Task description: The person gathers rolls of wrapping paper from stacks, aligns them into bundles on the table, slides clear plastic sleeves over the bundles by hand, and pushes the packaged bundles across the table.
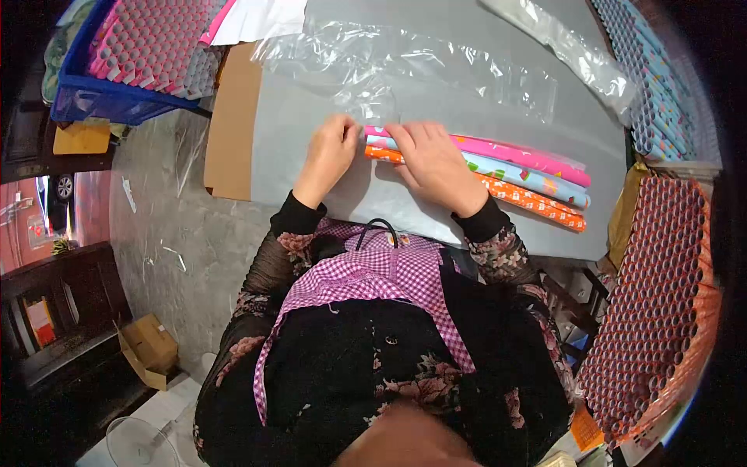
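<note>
Three thin rolls of patterned paper lie side by side on the grey tabletop: a pink roll, a light blue roll and an orange roll. My right hand lies across them near their left ends, its fingers bent over them and its thumb on the near side. Just beyond those ends is my left hand, fingers curled in a pinch. Whatever it may hold is hidden. A clear plastic sleeve lies flat behind the rolls.
Cardboard lies at the table's left edge. A blue crate holds many pink-edged rolls. On the right are stacks of blue rolls and red rolls. Another plastic bundle lies at the back. A cardboard box sits lower left.
</note>
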### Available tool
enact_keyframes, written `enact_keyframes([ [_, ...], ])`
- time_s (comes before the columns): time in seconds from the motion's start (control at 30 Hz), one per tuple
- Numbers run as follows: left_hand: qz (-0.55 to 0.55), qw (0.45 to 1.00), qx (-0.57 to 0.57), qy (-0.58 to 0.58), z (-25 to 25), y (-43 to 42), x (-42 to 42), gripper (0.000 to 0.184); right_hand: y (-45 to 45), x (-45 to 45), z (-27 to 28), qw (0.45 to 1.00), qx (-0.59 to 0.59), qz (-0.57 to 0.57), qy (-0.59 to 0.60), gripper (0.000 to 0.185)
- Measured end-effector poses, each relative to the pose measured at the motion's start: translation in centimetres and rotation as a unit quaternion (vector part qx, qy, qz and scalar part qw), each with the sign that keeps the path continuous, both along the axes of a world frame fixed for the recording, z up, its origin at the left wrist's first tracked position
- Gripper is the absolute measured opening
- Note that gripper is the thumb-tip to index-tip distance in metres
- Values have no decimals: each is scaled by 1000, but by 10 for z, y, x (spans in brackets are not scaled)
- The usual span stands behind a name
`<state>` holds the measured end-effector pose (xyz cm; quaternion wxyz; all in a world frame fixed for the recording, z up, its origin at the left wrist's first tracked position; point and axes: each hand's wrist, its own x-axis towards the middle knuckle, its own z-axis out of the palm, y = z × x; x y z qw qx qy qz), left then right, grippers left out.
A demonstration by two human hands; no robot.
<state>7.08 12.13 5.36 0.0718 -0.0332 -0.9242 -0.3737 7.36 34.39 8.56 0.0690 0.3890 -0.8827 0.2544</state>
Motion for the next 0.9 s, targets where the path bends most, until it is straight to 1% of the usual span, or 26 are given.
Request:
enact_keyframes([
  [0.13,-25,1000,1,18,-5,0,5,12,-2,-7,-12,1000,2,-11,-3,56],
  [0.17,-20,1000,-16,-2,-9,-1,8,12,-2,-8,-13,1000,5,-14,-10,55],
  [0.23,-48,999,-18,3,-10,0,11,11,0,-12,-19,999,15,-17,28,55],
  [0.3,-49,999,-21,-1,-6,8,11,11,2,-14,-21,1000,-2,-21,13,55],
  [0.37,-54,998,-17,-20,-7,14,14,10,7,-15,-26,1000,5,-24,1,55],
  [0.4,-53,998,-12,-17,-9,16,13,10,9,-18,-31,999,4,-28,22,55],
  [0.43,-51,999,-7,-15,-12,19,12,11,11,-20,-35,999,3,-30,43,55],
  [0.47,-58,998,-31,-11,-11,18,12,11,11,-20,-30,999,23,-31,26,55],
  [0.57,-79,996,-35,-5,-10,20,15,11,10,-22,-35,999,14,-36,27,56],
  [0.63,-80,996,-29,-17,-11,20,16,13,10,-23,-33,999,-1,-35,30,55],
  [0.7,-81,995,-21,-62,-8,21,17,16,8,-23,-32,999,4,-32,31,54],
  [0.9,-84,994,-32,-55,-4,26,23,18,-1,-23,-36,998,13,-45,39,52],
])
